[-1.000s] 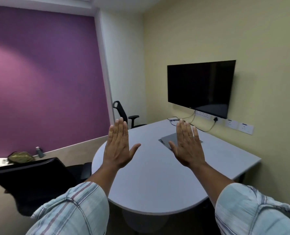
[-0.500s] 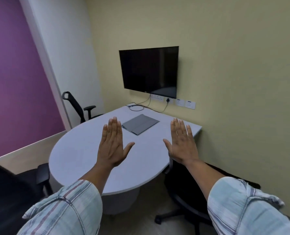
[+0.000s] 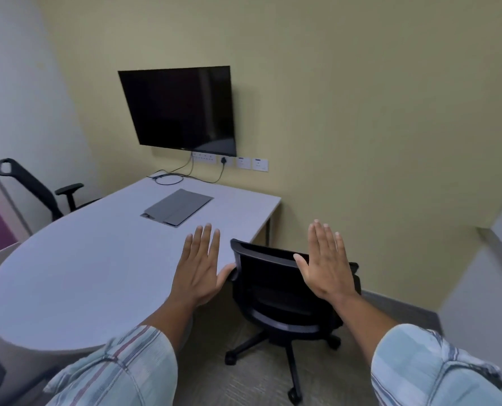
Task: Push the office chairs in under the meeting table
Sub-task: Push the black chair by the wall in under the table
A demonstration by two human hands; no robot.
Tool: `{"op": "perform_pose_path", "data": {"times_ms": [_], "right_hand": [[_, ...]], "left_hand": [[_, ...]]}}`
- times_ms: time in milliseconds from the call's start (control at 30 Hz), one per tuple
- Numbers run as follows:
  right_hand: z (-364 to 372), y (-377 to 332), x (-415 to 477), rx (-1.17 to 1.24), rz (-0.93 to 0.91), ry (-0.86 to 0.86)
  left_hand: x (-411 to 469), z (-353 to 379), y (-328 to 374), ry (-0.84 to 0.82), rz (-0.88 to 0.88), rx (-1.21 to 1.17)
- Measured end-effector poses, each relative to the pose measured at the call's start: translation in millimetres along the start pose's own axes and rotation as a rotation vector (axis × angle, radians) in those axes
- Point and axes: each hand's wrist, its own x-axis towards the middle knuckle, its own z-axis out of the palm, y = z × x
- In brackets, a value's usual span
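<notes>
Head view. Left hand (image 3: pixel 198 268) and right hand (image 3: pixel 326 263) raised palms forward, fingers spread flat, gripping nothing. Black chair (image 3: pixel 276 291) at right long edge of grey table (image 3: pixel 77 273), near square far corner; backrest toward viewer, seat not tucked under top. Left thumb overlaps backrest's left corner; contact cannot be told. Second chair (image 3: pixel 36 190) beyond far left edge of table. Grey folder (image 3: pixel 177 207) on tabletop near wall end, cables (image 3: pixel 167 178) behind it. Dark screen (image 3: pixel 179 109) on wall above sockets (image 3: pixel 251 164).
</notes>
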Motion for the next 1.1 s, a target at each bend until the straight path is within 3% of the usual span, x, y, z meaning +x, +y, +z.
{"op": "perform_pose_path", "data": {"times_ms": [400, 1100], "right_hand": [[8.5, 33.7, -40.1, -0.040, 0.056, -0.116], [80.2, 67.3, 34.0, 0.125, 0.066, -0.328]], "left_hand": [[23.3, 33.9, 45.5, -0.141, 0.080, -0.040], [133.1, 97.2, 66.9, -0.394, 0.043, -0.079]]}}
